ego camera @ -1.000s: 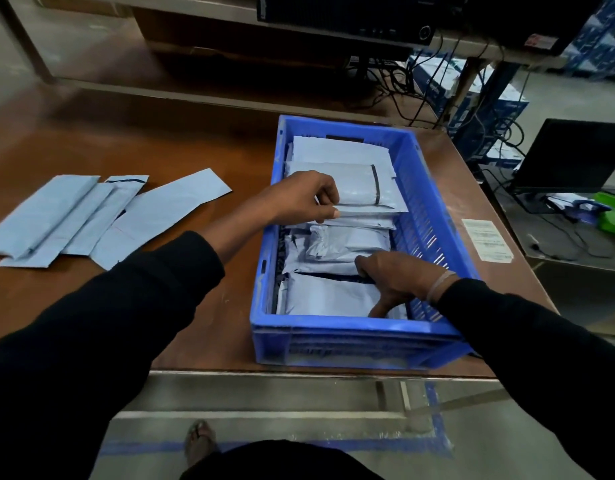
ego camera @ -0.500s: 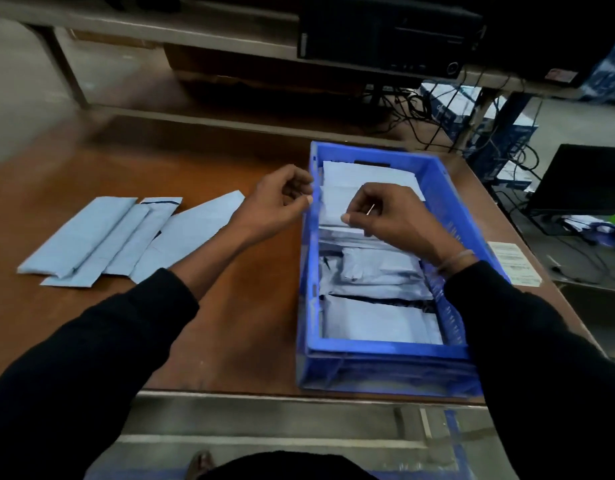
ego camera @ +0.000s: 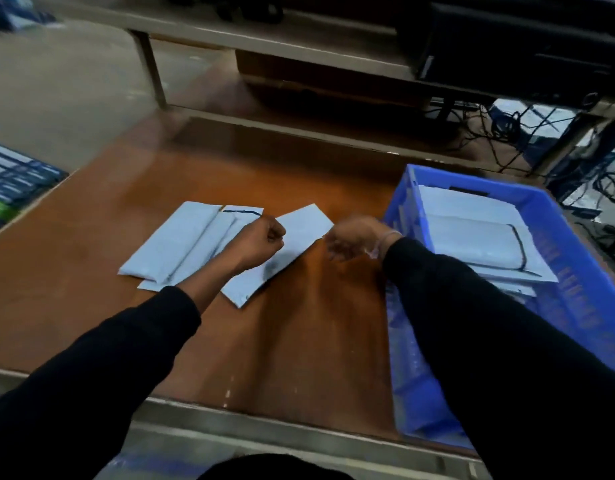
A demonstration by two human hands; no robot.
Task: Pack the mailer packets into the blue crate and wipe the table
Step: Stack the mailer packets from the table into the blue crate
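Three flat mailers [ego camera: 181, 242] are being left on the table [ego camera: 299, 341], fanned side by side to the left of the crate [ego camera: 576, 306]; more are stacked inside the crate. The long axes are running from the near left to the far right. The left hand [ego camera: 261, 242] is being held over the rightmost mailer [ego camera: 299, 233], fingers curled, apparently empty. The right hand [ego camera: 351, 237] is blurred beside that mailer's far corner; its state cannot be told. The mailers are judged light, thin, floppy and slick, so an edge or corner pinch is being favoured.

Pale mailers [ego camera: 181, 244] flat beside blue crate [ego camera: 583, 258]
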